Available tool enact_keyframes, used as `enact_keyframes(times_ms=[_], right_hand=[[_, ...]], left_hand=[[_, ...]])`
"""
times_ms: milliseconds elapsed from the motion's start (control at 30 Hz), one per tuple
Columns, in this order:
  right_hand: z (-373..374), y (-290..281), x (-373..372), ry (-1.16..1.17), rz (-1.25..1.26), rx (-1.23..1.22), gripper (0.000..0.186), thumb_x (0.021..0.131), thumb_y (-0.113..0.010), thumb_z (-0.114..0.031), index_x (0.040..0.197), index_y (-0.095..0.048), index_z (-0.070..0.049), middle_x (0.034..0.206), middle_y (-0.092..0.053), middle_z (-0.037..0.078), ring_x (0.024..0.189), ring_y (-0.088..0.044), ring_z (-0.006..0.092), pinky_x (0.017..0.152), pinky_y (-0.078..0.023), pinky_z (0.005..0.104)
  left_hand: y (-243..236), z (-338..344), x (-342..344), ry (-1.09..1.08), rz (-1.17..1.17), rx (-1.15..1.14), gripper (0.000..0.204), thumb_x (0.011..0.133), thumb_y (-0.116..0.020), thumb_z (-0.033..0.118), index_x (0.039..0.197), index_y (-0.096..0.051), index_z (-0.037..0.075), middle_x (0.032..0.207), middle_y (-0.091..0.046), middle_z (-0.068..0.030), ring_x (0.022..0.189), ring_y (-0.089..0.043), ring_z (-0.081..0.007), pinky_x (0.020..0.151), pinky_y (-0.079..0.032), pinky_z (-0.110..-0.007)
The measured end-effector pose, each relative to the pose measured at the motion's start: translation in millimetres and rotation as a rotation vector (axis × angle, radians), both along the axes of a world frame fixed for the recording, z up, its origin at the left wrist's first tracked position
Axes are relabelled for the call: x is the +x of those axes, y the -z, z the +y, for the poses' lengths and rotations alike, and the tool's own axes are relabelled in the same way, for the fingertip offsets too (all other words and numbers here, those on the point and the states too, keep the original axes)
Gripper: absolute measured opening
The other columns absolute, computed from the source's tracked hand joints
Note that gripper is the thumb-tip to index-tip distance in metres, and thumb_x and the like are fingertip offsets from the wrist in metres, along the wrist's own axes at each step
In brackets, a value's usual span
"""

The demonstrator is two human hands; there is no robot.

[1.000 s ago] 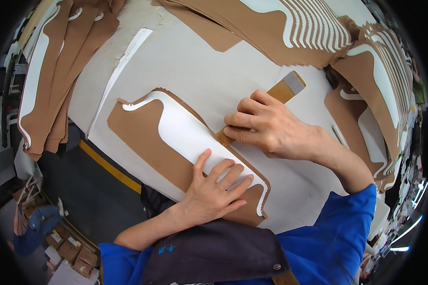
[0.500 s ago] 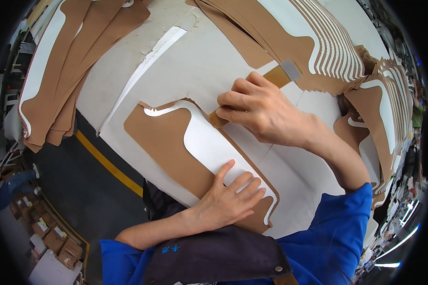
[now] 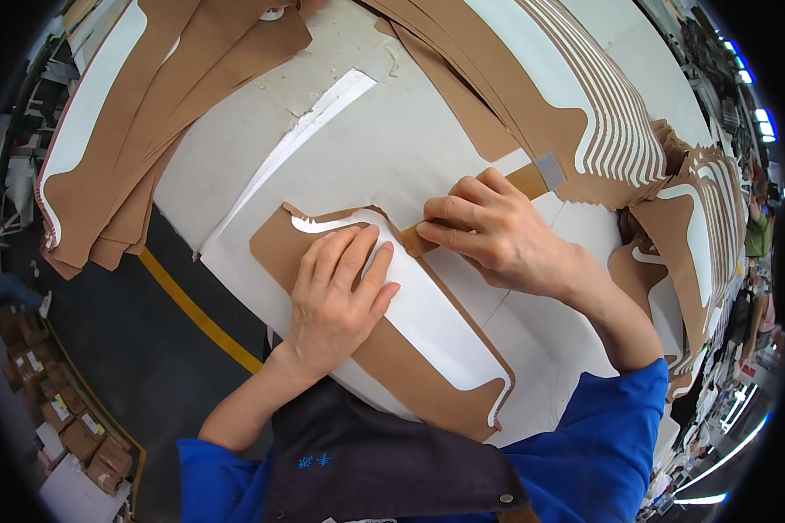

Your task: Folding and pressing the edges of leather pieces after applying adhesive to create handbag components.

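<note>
A flat brown leather-like piece [image 3: 420, 389] lies on the pale table, with a white curved panel [image 3: 436, 327] on top of it. Its long right edge looks folded up in a narrow band, and small notches show at the corners. My left hand [image 3: 333, 283] rests flat on the piece near its far end, fingers stretched out over the white panel. In my right hand [image 3: 501, 234] is a flat tan strip-shaped tool [image 3: 529, 181] with a grey far end. The tool's near tip touches the piece's right edge by the upper corner.
Stacked brown pieces with white panels [image 3: 545, 52] line the table's far side. More fanned pieces [image 3: 118, 131] hang over the left edge, and another stack [image 3: 702, 231] stands at the right. A white strip [image 3: 296, 144] lies on the table [image 3: 410, 131]. Cardboard boxes [image 3: 83, 436] sit lower left.
My left hand has moved from the near end of the piece to its far end. My right hand keeps the tool at the upper right edge.
</note>
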State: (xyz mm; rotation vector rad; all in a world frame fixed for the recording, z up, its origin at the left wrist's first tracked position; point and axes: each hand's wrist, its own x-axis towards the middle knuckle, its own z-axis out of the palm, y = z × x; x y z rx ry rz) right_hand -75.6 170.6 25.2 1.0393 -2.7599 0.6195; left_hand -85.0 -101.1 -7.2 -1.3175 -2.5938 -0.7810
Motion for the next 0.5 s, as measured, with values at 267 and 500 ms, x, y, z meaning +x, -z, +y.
enact_keyframes(times_ms=[267, 500], right_hand=[[-2, 0, -19, -0.032, 0.009, 0.001, 0.028, 0.074, -0.075, -0.005, 0.101, -0.075, -0.008, 0.109, -0.065, 0.001, 0.094, -0.058, 0.0201, 0.080, -0.044, 0.0339], [-1, -1, -36, -0.053, 0.000, 0.011, 0.027, 0.074, -0.075, -0.005, 0.101, -0.075, -0.008, 0.106, -0.064, 0.000, 0.096, -0.058, 0.0203, 0.081, -0.044, 0.0341]], left_hand=[[-2, 1, -2, 0.008, -0.033, -0.064, 0.050, 0.086, -0.081, 0.021, 0.130, -0.068, 0.002, 0.150, -0.054, -0.0207, 0.138, -0.050, -0.0382, 0.111, -0.043, -0.051], [-2, 3, -5, 0.055, 0.012, -0.162, 0.056, 0.088, -0.079, 0.025, 0.136, -0.063, 0.002, 0.152, -0.053, -0.0209, 0.142, -0.048, -0.0373, 0.112, -0.041, -0.053]])
